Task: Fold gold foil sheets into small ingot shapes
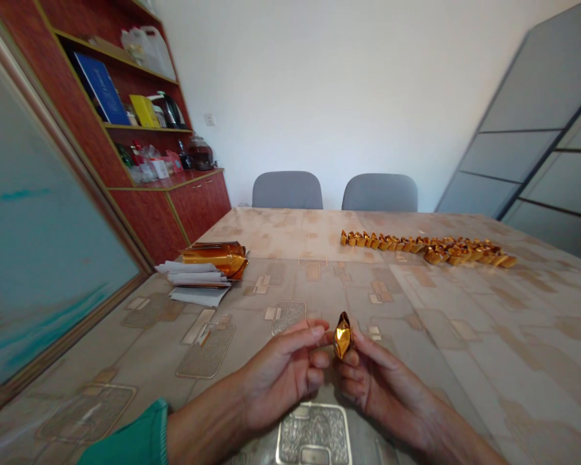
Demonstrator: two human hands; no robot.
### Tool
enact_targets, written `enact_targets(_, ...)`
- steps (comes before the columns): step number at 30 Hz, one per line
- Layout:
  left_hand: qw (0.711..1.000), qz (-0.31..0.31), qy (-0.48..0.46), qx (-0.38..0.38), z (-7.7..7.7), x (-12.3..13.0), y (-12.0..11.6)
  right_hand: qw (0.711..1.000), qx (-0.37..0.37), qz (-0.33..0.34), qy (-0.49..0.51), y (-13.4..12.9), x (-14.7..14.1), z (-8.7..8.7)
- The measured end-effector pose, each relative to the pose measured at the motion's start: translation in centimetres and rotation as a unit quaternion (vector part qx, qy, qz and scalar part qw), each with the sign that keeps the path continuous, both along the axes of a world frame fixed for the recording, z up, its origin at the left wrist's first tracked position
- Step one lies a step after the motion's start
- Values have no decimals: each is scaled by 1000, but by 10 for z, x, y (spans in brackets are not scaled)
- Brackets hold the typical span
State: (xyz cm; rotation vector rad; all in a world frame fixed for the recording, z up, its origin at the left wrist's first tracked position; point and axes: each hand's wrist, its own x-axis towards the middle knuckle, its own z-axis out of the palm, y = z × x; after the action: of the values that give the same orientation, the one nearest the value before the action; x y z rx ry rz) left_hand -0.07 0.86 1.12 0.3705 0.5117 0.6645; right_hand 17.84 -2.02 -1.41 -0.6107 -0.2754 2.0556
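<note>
Green sleeve [133,436] at eight o'clock ends at the left hand [290,368], whose fingers sit half-curled beside a folded gold piece [343,338]; whether they grip it I cannot tell. The right hand [380,384], at the piece's four o'clock, pinches it above the table [465,323]. From there, gold and white sheets [206,271] lie at ten o'clock, similar gold pieces [459,255] at two.

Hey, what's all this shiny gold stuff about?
Someone at a table holds a small folded gold piece in the right hand. The left hand is right beside it, perhaps touching. Similar gold pieces sit grouped toward the far right of the table, and a pile of gold and white sheets lies on the left.
</note>
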Motion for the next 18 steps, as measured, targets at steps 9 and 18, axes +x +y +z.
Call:
enact_targets(9,995,68,-61,37,0,16,-21,979,141,-81,-120,-10,-8,-5)
enact_targets(18,987,92,-129,-22,1,19,-26,948,225,-137,-179,-13,-14,-3)
